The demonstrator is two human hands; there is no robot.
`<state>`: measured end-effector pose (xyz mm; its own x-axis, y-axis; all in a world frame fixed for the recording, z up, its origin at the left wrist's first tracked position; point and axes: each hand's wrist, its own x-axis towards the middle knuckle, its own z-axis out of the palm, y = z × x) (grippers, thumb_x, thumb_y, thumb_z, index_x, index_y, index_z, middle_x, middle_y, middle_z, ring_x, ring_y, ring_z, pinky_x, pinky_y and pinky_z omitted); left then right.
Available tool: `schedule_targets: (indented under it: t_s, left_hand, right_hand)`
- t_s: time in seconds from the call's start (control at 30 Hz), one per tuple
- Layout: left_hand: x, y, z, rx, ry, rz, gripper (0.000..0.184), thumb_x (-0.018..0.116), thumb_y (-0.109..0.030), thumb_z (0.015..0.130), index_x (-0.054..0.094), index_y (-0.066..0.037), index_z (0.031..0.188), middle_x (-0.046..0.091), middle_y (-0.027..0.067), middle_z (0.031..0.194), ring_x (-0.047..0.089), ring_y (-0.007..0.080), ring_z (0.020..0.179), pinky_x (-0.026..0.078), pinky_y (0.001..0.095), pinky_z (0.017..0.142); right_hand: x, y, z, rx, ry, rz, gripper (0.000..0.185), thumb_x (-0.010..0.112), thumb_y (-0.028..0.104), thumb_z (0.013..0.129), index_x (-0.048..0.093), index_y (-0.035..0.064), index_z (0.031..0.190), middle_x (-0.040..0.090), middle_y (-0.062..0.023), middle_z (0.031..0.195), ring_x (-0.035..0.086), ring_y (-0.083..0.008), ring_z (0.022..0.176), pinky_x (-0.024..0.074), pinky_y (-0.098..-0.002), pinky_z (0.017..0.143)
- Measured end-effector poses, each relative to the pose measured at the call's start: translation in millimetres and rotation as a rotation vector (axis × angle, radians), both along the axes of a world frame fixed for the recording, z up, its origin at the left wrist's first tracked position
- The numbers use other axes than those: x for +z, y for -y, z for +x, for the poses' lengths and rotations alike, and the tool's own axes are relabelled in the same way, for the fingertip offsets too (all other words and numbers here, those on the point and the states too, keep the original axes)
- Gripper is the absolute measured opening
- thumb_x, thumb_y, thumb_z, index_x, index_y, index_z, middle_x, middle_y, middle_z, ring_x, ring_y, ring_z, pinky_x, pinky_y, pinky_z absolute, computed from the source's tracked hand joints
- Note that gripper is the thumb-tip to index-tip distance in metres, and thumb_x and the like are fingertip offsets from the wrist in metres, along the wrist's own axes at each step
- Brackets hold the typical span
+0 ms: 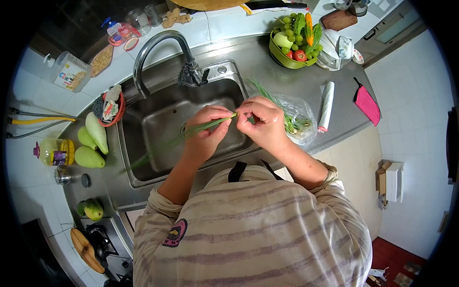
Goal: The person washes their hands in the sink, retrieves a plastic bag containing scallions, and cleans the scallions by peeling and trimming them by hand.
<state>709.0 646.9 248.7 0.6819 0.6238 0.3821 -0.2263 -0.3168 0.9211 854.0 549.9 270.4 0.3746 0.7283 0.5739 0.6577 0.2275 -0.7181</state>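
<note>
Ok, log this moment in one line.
left hand: grip on green stalk | right hand: grip at its yellowish end | location: over sink | nearby: plastic bag with greens, right of sink

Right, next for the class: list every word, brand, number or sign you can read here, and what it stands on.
No text reads with certainty.
Shirt patch: lettering, too small to read surely.
Pump bottle label: too small.
Purple label on the purple-capped bottle: too small.
</note>
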Motion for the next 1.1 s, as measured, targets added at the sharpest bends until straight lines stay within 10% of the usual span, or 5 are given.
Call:
schedule_targets:
  t_s: [0.2, 0.5, 0.57, 0.67, 1.1]
  left_hand:
    - [3, -8, 0, 0.055, -0.002, 0.383, 0.017, 0.061, 0.006, 0.081, 0.063, -0.001, 0.096, 0.062, 0.0077, 0.098, 0.055, 0.0076, 0.076, 0.043, 0.0188, 0.06]
    - [0, -8, -1, 0.031, 0.008, 0.183, 0.017, 0.061, 0.007, 0.08, 0.063, -0.001, 0.096, 0.061, 0.0089, 0.098, 0.055, 0.0084, 0.077, 0.043, 0.0188, 0.059]
    - [2, -7, 1, 0.079, -0.005, 0.158, 0.017, 0.067, 0.003, 0.074, 0.065, -0.005, 0.09, 0.065, 0.01, 0.089, 0.063, 0.0223, 0.077, 0.049, 0.0296, 0.067]
    - [1, -8, -2, 0.018, -0.034, 0.202, 0.016, 0.062, 0.007, 0.08, 0.063, -0.001, 0.094, 0.061, 0.0087, 0.097, 0.055, 0.0083, 0.075, 0.042, 0.0184, 0.059]
    - [-8, -12, -7, -0.072, 0.11, -0.209, 0.014, 0.056, 0.006, 0.085, 0.061, -0.001, 0.097, 0.062, 0.0077, 0.092, 0.057, 0.0105, 0.076, 0.047, 0.0214, 0.067]
  right_hand:
    - [-5, -6, 6, 0.023, -0.064, -0.024, 0.01, 0.07, 0.002, 0.069, 0.065, 0.0027, 0.077, 0.063, -0.0074, 0.079, 0.06, -0.0156, 0.062, 0.0464, -0.0255, 0.049]
    - [5, -9, 15, 0.158, 0.174, 0.053, 0.013, 0.071, 0.003, 0.069, 0.065, 0.0039, 0.081, 0.064, -0.0073, 0.081, 0.06, -0.0229, 0.069, 0.0487, -0.0304, 0.061]
    - [5, -8, 14, 0.166, 0.185, 0.027, 0.014, 0.07, 0.002, 0.069, 0.065, 0.004, 0.081, 0.063, -0.0072, 0.081, 0.06, -0.0241, 0.07, 0.0488, -0.0313, 0.063]
    - [4, -7, 12, 0.141, 0.118, -0.007, 0.014, 0.07, 0.002, 0.068, 0.064, 0.0041, 0.08, 0.062, -0.0076, 0.079, 0.059, -0.0233, 0.068, 0.0484, -0.0305, 0.061]
    - [6, 0, 19, 0.019, -0.085, -0.093, 0.004, 0.062, 0.002, 0.082, 0.06, 0.0002, 0.085, 0.058, -0.0079, 0.079, 0.055, -0.0179, 0.064, 0.0445, -0.0271, 0.054]
